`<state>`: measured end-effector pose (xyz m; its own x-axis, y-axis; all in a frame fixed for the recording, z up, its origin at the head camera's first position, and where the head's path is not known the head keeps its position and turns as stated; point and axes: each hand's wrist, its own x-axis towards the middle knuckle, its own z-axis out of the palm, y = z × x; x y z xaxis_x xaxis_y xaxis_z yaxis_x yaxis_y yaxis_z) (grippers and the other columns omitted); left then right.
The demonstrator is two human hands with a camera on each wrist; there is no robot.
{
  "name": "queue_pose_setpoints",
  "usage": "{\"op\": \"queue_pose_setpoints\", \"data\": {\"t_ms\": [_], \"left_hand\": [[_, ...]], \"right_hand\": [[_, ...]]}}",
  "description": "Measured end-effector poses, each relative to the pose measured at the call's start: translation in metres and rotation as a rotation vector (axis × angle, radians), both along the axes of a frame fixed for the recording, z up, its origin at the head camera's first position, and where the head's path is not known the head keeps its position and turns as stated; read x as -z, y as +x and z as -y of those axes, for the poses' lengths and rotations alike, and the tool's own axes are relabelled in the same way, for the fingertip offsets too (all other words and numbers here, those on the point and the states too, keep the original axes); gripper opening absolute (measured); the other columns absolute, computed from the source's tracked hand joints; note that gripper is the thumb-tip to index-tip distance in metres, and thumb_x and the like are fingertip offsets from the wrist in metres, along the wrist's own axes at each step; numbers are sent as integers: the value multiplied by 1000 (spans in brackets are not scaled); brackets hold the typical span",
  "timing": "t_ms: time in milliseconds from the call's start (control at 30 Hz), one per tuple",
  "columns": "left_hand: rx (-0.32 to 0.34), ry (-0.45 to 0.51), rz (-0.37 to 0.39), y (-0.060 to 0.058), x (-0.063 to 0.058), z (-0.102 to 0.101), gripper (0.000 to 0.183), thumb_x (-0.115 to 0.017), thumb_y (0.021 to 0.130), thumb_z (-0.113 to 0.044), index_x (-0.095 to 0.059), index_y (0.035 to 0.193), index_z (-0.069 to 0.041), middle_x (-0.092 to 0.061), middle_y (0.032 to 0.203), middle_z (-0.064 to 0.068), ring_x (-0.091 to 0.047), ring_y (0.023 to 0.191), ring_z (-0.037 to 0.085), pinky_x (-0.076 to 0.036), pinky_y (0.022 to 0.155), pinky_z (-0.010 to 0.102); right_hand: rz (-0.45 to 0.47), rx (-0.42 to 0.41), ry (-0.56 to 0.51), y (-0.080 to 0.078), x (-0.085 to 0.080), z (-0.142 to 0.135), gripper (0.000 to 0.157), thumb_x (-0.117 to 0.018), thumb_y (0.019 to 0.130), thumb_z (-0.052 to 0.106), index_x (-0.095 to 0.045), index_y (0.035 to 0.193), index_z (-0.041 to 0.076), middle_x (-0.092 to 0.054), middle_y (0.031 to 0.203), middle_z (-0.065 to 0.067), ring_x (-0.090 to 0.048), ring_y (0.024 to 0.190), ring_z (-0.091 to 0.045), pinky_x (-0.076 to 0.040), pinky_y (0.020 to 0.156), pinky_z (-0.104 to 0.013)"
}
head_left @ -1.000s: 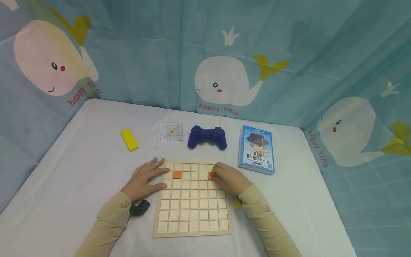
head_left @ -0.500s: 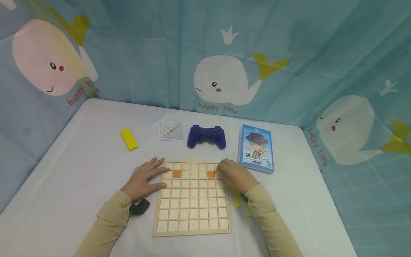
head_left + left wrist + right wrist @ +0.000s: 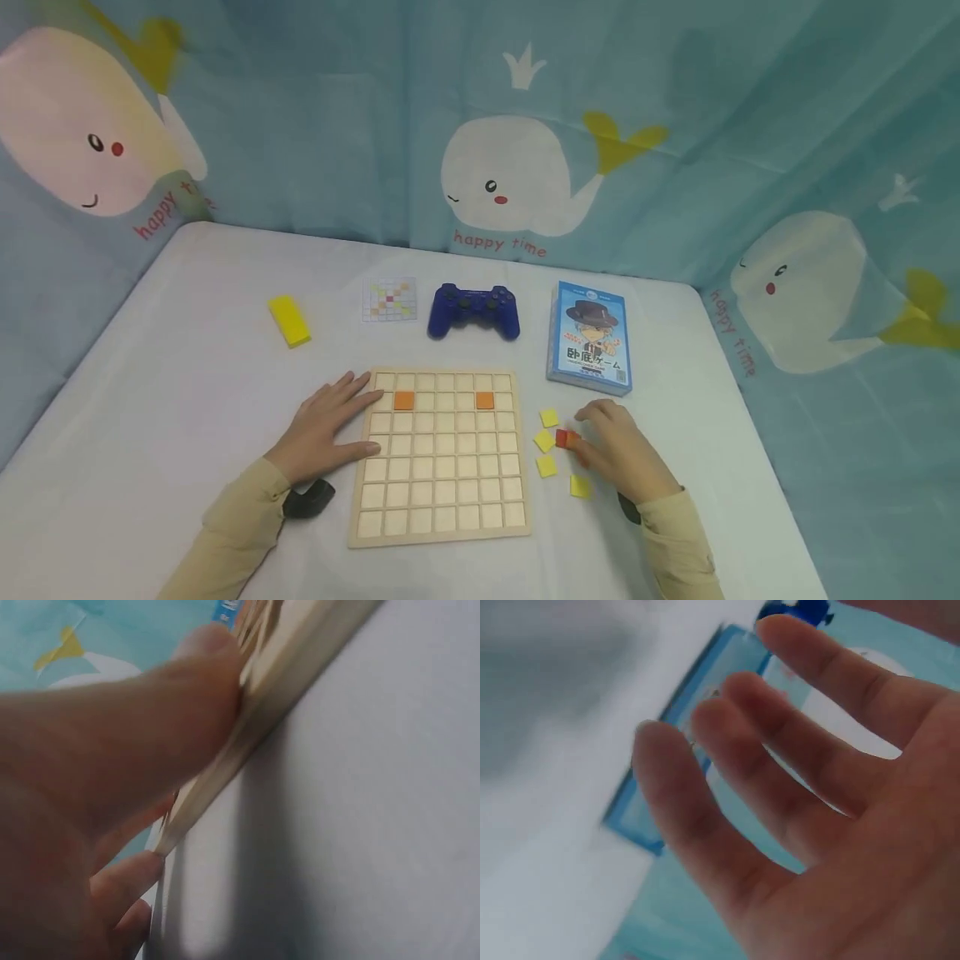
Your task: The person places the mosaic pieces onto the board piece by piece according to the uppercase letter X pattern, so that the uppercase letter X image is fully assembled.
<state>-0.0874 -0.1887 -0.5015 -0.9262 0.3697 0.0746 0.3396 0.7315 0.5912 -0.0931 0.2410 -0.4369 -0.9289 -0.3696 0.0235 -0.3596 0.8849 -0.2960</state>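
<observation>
A wooden grid board (image 3: 444, 469) lies flat before me, with two orange square tiles (image 3: 404, 401) in its second row from the far edge. My left hand (image 3: 322, 429) rests along the board's left edge, fingers extended; the left wrist view shows the thumb (image 3: 180, 697) against the rim. Right of the board, my right hand (image 3: 626, 454) hovers with fingers spread and nothing visible between them in the right wrist view. Its thumb is at a red tile (image 3: 562, 438) and a blurred orange one; contact cannot be told. Several yellow tiles (image 3: 546, 466) lie nearby.
Behind the board lie a yellow block (image 3: 289, 322), a pattern card (image 3: 389, 300) and a blue game controller (image 3: 474, 312). A blue game box (image 3: 590, 340) lies at the back right. A whale-print curtain (image 3: 337, 150) borders the white table.
My right hand has left the second orange tile in its square and moved right to the loose tiles, its fingers spreading. The left hand stays on the board; the head view shifts slightly.
</observation>
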Motion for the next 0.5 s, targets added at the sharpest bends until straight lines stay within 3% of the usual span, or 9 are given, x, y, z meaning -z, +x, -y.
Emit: {"op": "queue_pose_setpoints", "data": {"t_ms": [100, 267, 500], "left_hand": [[-2, 4, -34, 1, 1, 0, 70, -70, 81, -49, -49, 140, -17, -32, 154, 11, -21, 144, 35, -17, 114, 56], [-23, 14, -51, 5, -3, 8, 68, -71, 81, -47, -51, 139, -18, -34, 154, 11, -22, 144, 34, -18, 113, 55], [-18, 22, -25, 4, 1, 2, 69, -71, 81, -50, -51, 139, -19, -34, 154, 11, -22, 144, 35, -16, 115, 55]], "right_hand": [[33, 51, -13, 9, 7, -7, 32, -79, 80, 17, -64, 107, 9, -61, 111, -4, -57, 106, -23, -53, 93, -41], [122, 89, -42, 12, 19, -5, 33, -77, 81, 18, -64, 111, 10, -62, 110, -1, -59, 105, -18, -52, 94, -37], [121, 136, -49, 14, 25, -8, 44, -80, 78, 17, -62, 118, 11, -61, 107, 0, -59, 97, -14, -55, 87, -37]]}}
